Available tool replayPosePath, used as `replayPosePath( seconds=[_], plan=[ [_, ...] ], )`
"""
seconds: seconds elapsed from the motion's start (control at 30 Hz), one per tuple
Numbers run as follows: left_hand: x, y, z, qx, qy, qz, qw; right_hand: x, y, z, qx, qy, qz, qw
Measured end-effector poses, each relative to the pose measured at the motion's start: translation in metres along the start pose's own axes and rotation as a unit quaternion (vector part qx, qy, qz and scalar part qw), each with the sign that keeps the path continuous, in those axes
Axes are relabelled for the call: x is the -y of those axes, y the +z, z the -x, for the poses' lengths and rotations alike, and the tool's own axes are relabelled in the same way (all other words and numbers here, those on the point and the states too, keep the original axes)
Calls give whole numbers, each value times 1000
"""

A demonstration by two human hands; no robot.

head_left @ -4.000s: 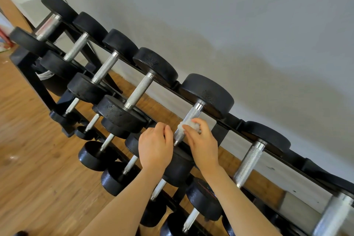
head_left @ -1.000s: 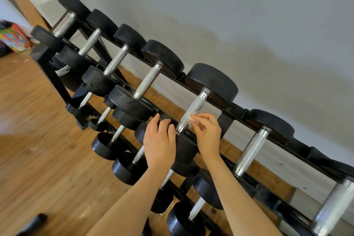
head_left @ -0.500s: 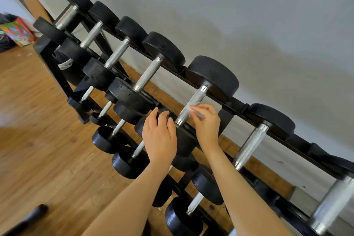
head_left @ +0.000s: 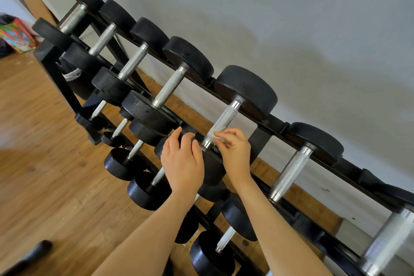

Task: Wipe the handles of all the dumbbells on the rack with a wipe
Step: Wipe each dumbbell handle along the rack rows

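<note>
Looks like early-to-mid going: right hand (head_left: 235, 152) pinches the wipe (head_left: 218, 133) on a top-row handle (head_left: 221, 122), left hand (head_left: 181, 161) resting flat with loose fingers, and plenty of dumbbells toward 10 and 4 o'clock probably left.

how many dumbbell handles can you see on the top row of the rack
7, left to right, one under the right hand's wipe. More may lie off-frame.

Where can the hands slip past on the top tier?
Open gaps flank the handle being wiped, toward the knurled handle on its left and on its right. It is crowded at the near head, where the left hand rests beside the right hand pinching the wipe.
</note>
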State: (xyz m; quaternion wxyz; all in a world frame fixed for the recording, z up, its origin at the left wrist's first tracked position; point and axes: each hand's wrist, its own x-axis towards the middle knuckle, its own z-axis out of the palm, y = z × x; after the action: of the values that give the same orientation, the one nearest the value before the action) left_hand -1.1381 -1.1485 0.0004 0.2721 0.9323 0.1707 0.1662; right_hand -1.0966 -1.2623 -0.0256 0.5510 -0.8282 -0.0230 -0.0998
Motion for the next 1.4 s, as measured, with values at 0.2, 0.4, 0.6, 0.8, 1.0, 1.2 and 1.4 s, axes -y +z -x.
replayPosePath(
  seconds=[0.2, 0.4, 0.6, 0.8, 1.0, 1.2, 1.4],
  plan=[
    [0, 1, 1, -4, -1, 4, 1000, 2, -4, -5, -16, 32, -36, 999],
    [-1, 1, 1, -12, 2, 13, 1000, 4, -7, -3, 93, 54, -38, 993],
    [-1, 0, 1, -13, 1, 16, 1000, 9, -2, -1, 31, 10, 11, 999],
    [-1, -4, 0, 14, 0, 15, 1000, 18, -15, -17, 97, -49, 85, 990],
    [7, -18, -3, 80, -10, 52, 995, 36, -22, -45, 84, -121, 239, 960],
    [10, -18, 3, 68, -11, 70, 995, 41, -10, -38, 210, -172, 330, 904],
    [14, -15, 3, 57, -3, 77, 995, 40, -13, -36, 217, -131, 285, 924]
  ],
)
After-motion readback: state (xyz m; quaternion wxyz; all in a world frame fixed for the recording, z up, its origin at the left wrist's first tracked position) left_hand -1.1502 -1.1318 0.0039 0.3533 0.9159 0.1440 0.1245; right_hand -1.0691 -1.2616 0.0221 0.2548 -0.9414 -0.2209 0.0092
